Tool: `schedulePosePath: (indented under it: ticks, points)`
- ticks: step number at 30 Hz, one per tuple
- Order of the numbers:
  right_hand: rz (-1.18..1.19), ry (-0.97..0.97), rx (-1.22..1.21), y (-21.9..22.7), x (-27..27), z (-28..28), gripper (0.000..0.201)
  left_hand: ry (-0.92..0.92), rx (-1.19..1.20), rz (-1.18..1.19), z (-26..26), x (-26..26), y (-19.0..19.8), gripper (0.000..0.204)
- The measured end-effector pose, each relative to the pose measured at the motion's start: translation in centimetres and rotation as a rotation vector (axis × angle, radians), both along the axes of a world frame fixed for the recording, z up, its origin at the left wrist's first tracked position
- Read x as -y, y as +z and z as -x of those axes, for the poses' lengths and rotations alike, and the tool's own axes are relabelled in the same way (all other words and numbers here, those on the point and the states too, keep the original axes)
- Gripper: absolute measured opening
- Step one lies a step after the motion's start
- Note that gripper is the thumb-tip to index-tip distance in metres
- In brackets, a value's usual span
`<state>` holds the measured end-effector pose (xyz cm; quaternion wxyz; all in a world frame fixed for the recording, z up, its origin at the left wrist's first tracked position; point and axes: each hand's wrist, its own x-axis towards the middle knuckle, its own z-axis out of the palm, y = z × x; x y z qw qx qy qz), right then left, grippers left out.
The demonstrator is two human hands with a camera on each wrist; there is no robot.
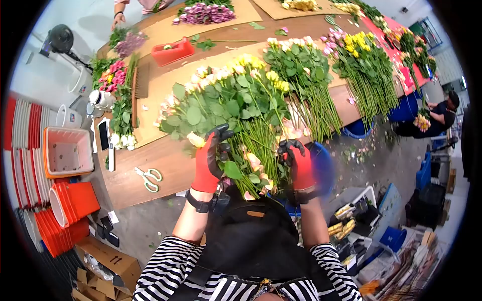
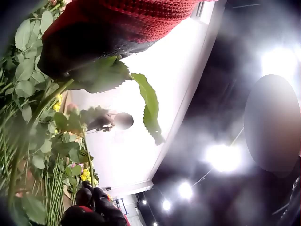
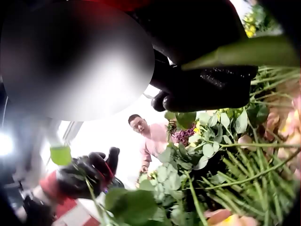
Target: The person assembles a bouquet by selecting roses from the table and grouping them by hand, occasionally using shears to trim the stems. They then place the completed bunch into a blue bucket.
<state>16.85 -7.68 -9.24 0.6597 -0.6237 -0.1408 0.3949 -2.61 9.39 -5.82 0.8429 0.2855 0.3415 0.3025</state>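
Observation:
Both hands wear red gloves with black palms and fingers. My left hand (image 1: 210,158) grips a rose stem (image 2: 51,96), its leaves (image 2: 101,75) sticking out beside the fingers. A pale peach-yellow rose head (image 1: 196,139) shows at the back of that hand. My right hand (image 1: 297,163) pinches a green stem (image 3: 240,52) between thumb and fingers. Between and beyond the hands lies a thick pile of roses (image 1: 226,100), peach and yellow heads pointing away, bare stems (image 1: 258,143) toward me. Loose peach petals (image 1: 253,161) lie among the stem ends.
Scissors (image 1: 148,179) lie near the table's (image 1: 125,193) left front edge. A red plastic holder (image 1: 172,51) sits farther back. More rose bunches (image 1: 364,65) line the right side. Blue buckets (image 1: 321,168) stand below at right. People (image 3: 153,143) work across the table and at right.

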Motion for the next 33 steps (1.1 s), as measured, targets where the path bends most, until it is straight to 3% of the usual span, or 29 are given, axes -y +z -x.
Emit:
schedulePosePath:
  ticks: [1,2,3,7,9,12,14,16,17,19,21,22,23,24,25,27,29,30,31,33]
  points:
    - [-0.022,0.011,-0.071,0.1,0.3,0.0,0.021,-0.017,-0.033,-0.022,-0.2,-0.1,0.1,0.037]
    - [-0.09,0.233,0.404,-0.4,0.5,-0.7,0.031,-0.037,-0.068,-0.042,-0.3,-0.1,0.0,0.036]
    - [-0.101,0.175,0.114,-0.8,0.9,-0.4,0.034,-0.056,-0.102,-0.061,-0.4,0.0,-0.2,0.036]
    - [-0.18,0.279,0.034,1.0,1.2,0.5,0.046,-0.056,-0.06,-0.08,-0.9,0.8,-0.3,0.034]
    - [-0.163,0.209,-0.335,0.9,0.9,0.7,0.051,-0.044,-0.073,-0.083,-0.9,1.6,0.0,0.033]
    - [-0.001,0.283,-0.153,2.6,1.2,1.2,0.053,-0.003,-0.128,-0.111,-0.4,2.9,-0.7,0.031]
    - [-0.109,0.299,-0.276,2.8,1.7,1.9,0.043,-0.021,-0.128,-0.063,-0.2,4.0,-1.9,0.029]
    - [-0.078,0.246,-0.226,2.1,2.7,2.4,0.038,0.162,-0.13,-0.204,1.0,4.7,-1.2,0.018]
    - [-0.048,0.195,-0.199,1.5,3.0,2.4,0.035,0.175,-0.175,-0.037,2.5,4.0,0.1,0.018]
    - [-0.007,0.091,-0.074,0.6,3.9,2.5,0.031,0.542,-0.242,-0.317,6.7,0.8,-4.8,0.017]
    - [0.024,0.057,0.165,-0.5,5.4,2.1,0.029,0.706,-0.528,-0.221,14.7,-1.7,-6.7,0.011]
    - [0.045,0.056,0.324,-1.2,6.2,1.8,0.027,0.817,-0.824,-0.297,17.7,-3.2,-8.1,0.009]
    - [0.065,0.073,0.26,-1.2,6.8,1.0,0.028,0.836,-0.756,-0.299,21.2,-3.2,-9.9,0.01]
    - [0.087,0.089,0.198,-1.3,7.3,0.3,0.029,0.803,-0.947,-0.514,25.8,-4.2,-14.4,0.016]
    - [0.139,0.15,0.19,-2.2,8.1,-0.8,0.031,0.881,-1.257,-0.436,27.2,-4.3,-15.4,0.025]
    - [0.095,0.112,0.161,-2.0,7.7,-0.6,0.03,0.714,-1.672,-0.35,28.4,-4.0,-16.1,0.036]
    - [0.082,0.066,0.055,-2.0,7.0,-0.4,0.03,0.521,-1.802,-0.243,30.1,-4.9,-21.1,0.048]
    - [0.076,0.045,0.003,-1.6,6.6,-0.2,0.031,0.401,-1.871,-0.193,29.4,-4.9,-20.7,0.055]
    - [0.014,0.091,0.047,-0.5,6.0,0.3,0.027,0.424,-1.874,-0.195,29.0,-4.9,-21.1,0.06]
    - [-0.021,0.007,0.192,-0.2,4.9,1.1,0.028,0.549,-1.916,-0.159,28.4,-5.4,-21.3,0.057]
